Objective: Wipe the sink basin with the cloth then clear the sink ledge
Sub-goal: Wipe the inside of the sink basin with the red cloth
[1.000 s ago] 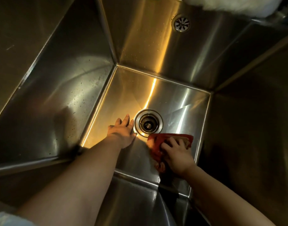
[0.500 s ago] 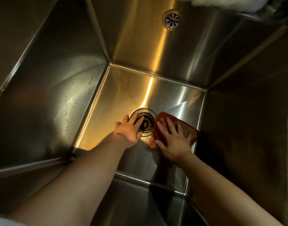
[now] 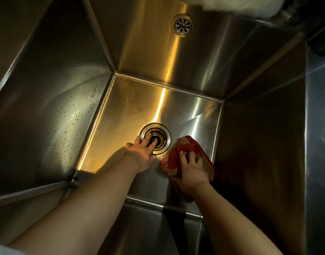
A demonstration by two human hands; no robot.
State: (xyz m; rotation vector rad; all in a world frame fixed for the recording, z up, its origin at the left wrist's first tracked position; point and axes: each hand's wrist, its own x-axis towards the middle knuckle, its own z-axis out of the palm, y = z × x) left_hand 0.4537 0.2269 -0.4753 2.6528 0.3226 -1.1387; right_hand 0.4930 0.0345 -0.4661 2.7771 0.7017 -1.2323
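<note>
A deep stainless steel sink basin [image 3: 143,105] fills the view, with a round drain [image 3: 163,137] in its floor. My left hand [image 3: 142,152] rests on the basin floor, fingers spread and reaching into the drain's near-left rim. My right hand [image 3: 192,171] presses down on a crumpled red and tan cloth [image 3: 176,153] on the floor just right of the drain, near the right wall. Part of the cloth is hidden under my hand.
An overflow grate [image 3: 182,25] sits high on the back wall. Dark specks dot the left wall [image 3: 69,129]. Something white and fluffy [image 3: 240,4] lies on the ledge at the top right. The right wall [image 3: 259,144] is in shadow.
My left hand slid forward from beside the drain onto its rim. My right hand moved the cloth away and then back toward the near right of the drain.
</note>
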